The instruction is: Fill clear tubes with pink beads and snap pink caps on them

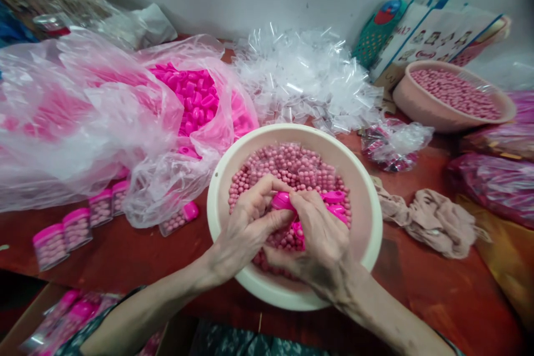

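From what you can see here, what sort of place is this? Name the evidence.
Probably a small home workshop for hand-packing candy or beads. Both hands work in a cream basin of pink balls; filled pink-capped vials line the red table, beside a bag of pink caps.

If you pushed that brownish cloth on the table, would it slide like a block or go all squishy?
Probably squishy. The cloth lies crumpled in soft folds on the red table, so it would likely bunch up rather than slide whole. It looks thin, so probably light, and it should droop if lifted. It cannot roll or tip.
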